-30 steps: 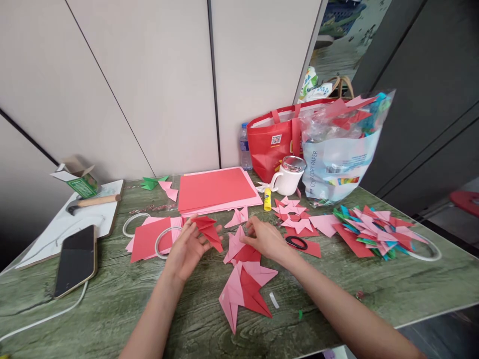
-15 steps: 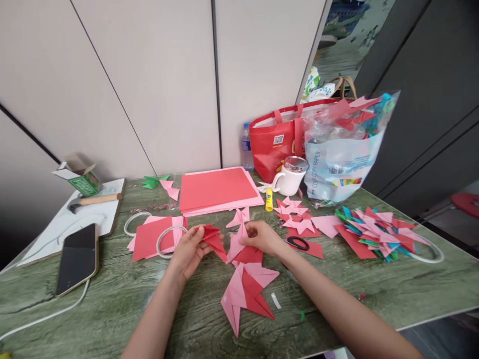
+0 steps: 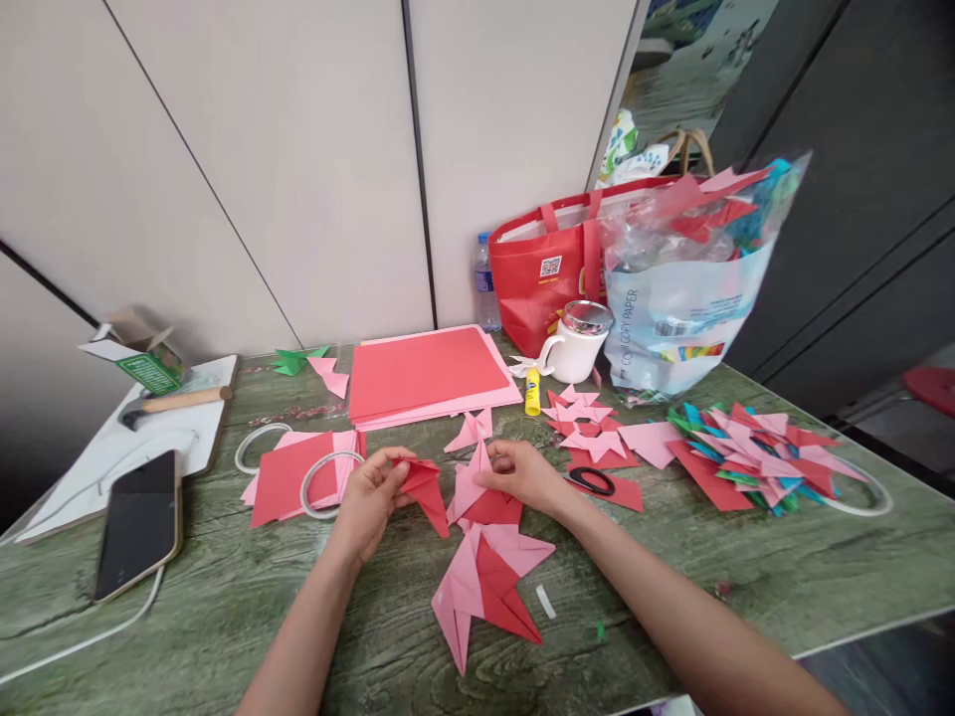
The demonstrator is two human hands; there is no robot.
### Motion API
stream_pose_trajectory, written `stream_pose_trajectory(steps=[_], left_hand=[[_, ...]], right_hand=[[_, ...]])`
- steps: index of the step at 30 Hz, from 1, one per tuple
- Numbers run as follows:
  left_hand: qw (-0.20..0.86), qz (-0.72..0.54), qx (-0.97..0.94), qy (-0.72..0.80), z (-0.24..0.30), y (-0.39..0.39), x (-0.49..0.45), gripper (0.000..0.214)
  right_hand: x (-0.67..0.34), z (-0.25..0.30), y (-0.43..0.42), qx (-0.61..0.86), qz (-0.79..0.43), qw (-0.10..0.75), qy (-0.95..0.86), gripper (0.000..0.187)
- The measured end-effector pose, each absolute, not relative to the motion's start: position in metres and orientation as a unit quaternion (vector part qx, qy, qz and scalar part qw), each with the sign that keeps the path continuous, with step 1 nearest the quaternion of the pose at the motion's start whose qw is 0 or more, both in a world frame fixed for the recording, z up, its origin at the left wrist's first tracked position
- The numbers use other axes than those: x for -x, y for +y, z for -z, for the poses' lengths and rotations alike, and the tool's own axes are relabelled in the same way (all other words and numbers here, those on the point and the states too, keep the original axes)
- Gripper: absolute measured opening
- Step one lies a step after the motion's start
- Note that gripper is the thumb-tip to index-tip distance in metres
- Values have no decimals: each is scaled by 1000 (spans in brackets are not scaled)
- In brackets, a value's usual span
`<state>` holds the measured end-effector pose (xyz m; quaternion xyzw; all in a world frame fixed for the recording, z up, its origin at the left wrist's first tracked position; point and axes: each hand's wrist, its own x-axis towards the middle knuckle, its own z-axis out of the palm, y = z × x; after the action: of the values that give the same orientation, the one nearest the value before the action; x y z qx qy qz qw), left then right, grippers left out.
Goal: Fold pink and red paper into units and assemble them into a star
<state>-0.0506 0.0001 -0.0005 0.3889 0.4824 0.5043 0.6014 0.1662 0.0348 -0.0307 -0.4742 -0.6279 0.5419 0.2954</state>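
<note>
My left hand is closed on a folded red paper piece, pinched between thumb and fingers above the table. My right hand pinches the edge of a folded pink paper piece, which stands partly over red paper. Just below, a pink and red folded paper shape with several points lies on the table. Another small pink folded piece lies behind my hands. Whether the red and pink pieces touch at their edges I cannot tell.
Rolls of white tape lie by red and pink squares at left. Behind is a red sheet stack. A glue stick, mug, scissors and a pile of folded pieces are at right.
The view has shifted slightly. In my left hand the red folded piece has turned, its tip now pointing more downward. My right hand keeps its pinch on the pink piece.
</note>
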Motion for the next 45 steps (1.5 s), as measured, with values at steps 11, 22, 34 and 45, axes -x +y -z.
stream_pose_trajectory(steps=[11, 22, 34, 45], left_hand=[[577, -462, -429, 519, 5, 3, 50, 30], [459, -477, -529, 530, 12, 5, 46, 23], [431, -464, -550, 545, 16, 6, 38, 21], [393, -453, -577, 555, 17, 9, 33, 19]], right_hand=[[-164, 27, 31, 461, -575, 308, -602, 26], [-164, 32, 31, 459, -577, 313, -599, 31], [-162, 29, 30, 438, -557, 323, -628, 23], [-161, 32, 33, 448, -545, 319, -632, 19]])
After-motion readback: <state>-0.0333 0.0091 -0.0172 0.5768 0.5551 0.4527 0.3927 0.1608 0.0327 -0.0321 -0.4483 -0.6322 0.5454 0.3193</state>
